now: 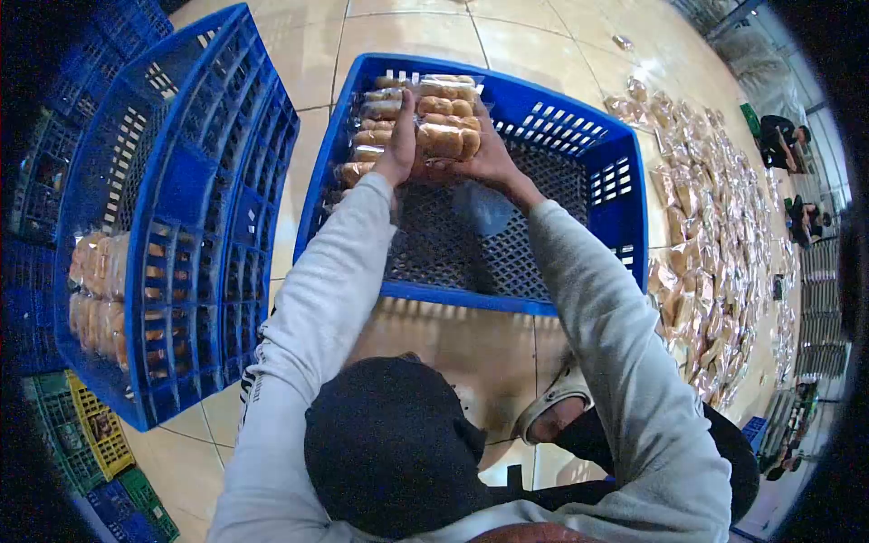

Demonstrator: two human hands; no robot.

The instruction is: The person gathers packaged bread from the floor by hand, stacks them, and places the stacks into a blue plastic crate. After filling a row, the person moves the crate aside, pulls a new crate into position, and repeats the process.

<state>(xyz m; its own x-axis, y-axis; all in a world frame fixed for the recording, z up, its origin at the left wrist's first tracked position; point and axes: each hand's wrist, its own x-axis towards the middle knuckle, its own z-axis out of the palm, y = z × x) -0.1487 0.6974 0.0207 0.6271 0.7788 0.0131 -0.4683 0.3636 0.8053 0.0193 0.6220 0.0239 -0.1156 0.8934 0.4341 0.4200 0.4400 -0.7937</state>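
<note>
A blue plastic crate (471,297) with a lattice bottom stands on the floor in front of me. Over its far left part, my left hand (401,149) and my right hand (493,161) press from either side on a row of clear-wrapped bread rolls (442,138). My left thumb points away from me along the packs. The fingers under the packs are partly hidden. Left of my left hand, another row of wrapped rolls (369,138) lines the crate's left wall. A pale bluish patch (486,210) shows on the crate bottom near my right wrist.
Stacked blue crates (195,195) rise at my left, with wrapped rolls (100,299) in the top one. Many bread packs (711,244) cover the floor to the right. Yellow (98,423) and green crates (59,434) stand lower left. People (783,145) are far right.
</note>
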